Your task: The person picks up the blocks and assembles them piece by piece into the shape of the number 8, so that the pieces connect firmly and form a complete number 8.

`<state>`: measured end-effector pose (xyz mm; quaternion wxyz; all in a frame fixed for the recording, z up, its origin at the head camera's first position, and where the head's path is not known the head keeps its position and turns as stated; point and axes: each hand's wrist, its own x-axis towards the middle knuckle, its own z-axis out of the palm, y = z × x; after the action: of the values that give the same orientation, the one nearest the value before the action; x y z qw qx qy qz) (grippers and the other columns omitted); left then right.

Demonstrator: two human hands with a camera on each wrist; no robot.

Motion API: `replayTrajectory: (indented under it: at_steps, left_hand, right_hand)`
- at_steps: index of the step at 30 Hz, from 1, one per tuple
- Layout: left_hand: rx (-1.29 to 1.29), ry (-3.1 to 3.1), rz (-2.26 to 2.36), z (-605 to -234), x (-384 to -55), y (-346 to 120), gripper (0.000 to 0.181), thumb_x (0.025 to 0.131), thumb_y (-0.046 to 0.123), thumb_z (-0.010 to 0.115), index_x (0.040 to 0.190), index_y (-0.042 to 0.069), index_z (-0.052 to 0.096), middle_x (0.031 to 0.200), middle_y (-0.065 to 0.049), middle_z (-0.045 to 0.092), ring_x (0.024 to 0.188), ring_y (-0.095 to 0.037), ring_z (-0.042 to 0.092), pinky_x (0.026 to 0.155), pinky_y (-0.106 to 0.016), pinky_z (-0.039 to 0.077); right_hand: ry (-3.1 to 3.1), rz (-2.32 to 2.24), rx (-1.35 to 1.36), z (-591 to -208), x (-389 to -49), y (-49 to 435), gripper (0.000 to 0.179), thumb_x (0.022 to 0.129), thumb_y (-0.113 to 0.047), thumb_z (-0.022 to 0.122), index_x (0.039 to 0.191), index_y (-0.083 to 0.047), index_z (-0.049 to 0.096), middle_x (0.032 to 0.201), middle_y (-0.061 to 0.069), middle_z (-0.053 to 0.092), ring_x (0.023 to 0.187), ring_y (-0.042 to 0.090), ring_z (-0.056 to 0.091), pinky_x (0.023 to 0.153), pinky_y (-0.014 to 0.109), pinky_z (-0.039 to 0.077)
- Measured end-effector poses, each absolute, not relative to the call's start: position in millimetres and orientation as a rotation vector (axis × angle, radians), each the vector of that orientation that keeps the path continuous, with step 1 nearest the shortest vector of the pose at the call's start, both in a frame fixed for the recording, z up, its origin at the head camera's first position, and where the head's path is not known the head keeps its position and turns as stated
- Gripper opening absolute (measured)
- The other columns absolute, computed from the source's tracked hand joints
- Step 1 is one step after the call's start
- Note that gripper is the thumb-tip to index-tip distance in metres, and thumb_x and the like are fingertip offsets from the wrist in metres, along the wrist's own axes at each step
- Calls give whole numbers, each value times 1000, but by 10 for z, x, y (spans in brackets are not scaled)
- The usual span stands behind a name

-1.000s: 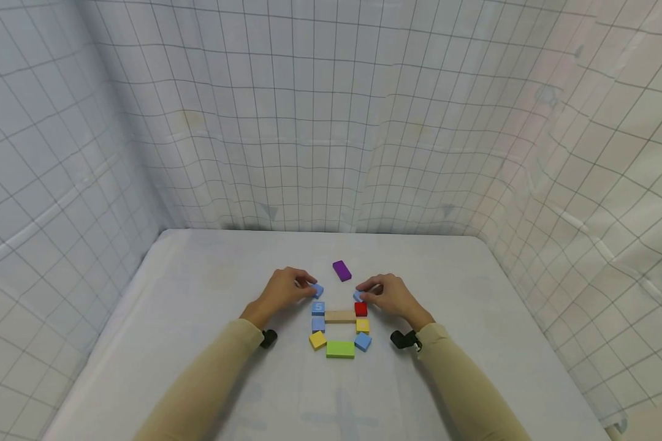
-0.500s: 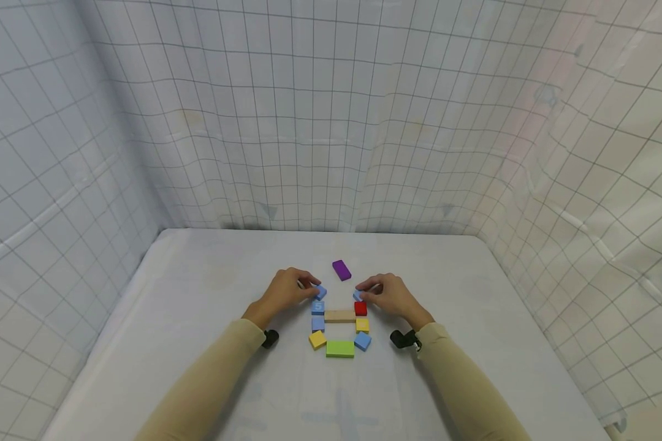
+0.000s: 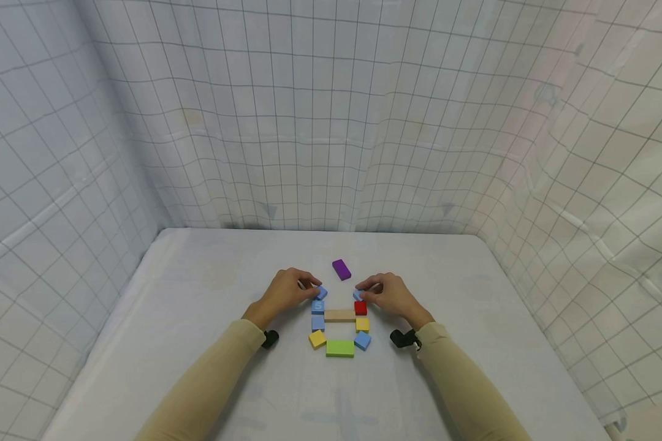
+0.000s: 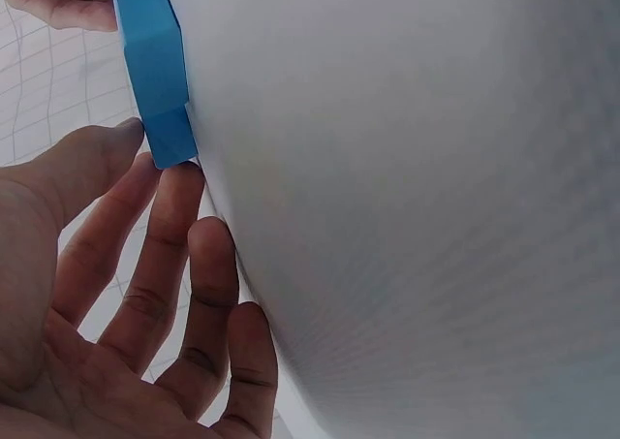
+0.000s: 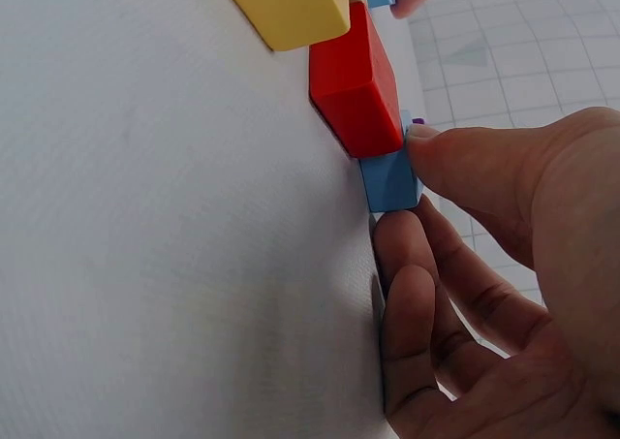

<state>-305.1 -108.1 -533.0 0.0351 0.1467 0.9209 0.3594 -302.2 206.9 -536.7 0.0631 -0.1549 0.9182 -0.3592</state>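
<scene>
My left hand (image 3: 289, 293) pinches a small blue block (image 3: 322, 293) between thumb and fingers, just behind the blue block marked 5 (image 3: 317, 307). In the left wrist view the pinched block's end (image 4: 172, 139) shows past the thumb, in line with the other blue one (image 4: 155, 51). Across the arrangement, my right hand (image 3: 388, 295) pinches another blue block (image 5: 390, 180) by its edges. That block sits right at the back of the red block (image 3: 360, 308), and the fingers hide much of it in the head view.
A wooden plank (image 3: 339, 316) lies between the two block columns. Nearer are a blue block (image 3: 317, 323), yellow blocks (image 3: 362, 325), a turned blue block (image 3: 362, 340) and a green block (image 3: 339, 348). Behind the hands lies a purple block (image 3: 341, 269) on the white table (image 3: 220, 257).
The left hand has shifted its blue block slightly to the right, closer over the block marked 5. My right hand and its block have stayed nearly in place.
</scene>
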Motion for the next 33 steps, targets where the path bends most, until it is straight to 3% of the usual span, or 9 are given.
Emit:
replayTrajectory:
  at_steps: [7,33]
  left_hand:
    - [482,2848,1092,-5426,-3107,-1095,21,104,23,88,123,15,91,102,-3,84,92,-21,71,78,-30,59]
    - [396,2835,1059,-5247,-2970,-1035,20,105,23,89,124,18,91,104,0,83,93,-15,69,81,-27,57]
  right_hand:
    - [2774,-1095,-465,-5361,-3022,2069,19,107,-16,86,125,-20,90,125,3,86,108,19,78,105,46,69]
    - [2778,-1075,-456,-5366,-3023,2066,19,107,-15,85,126,-19,90,125,4,86,110,22,79,106,48,69]
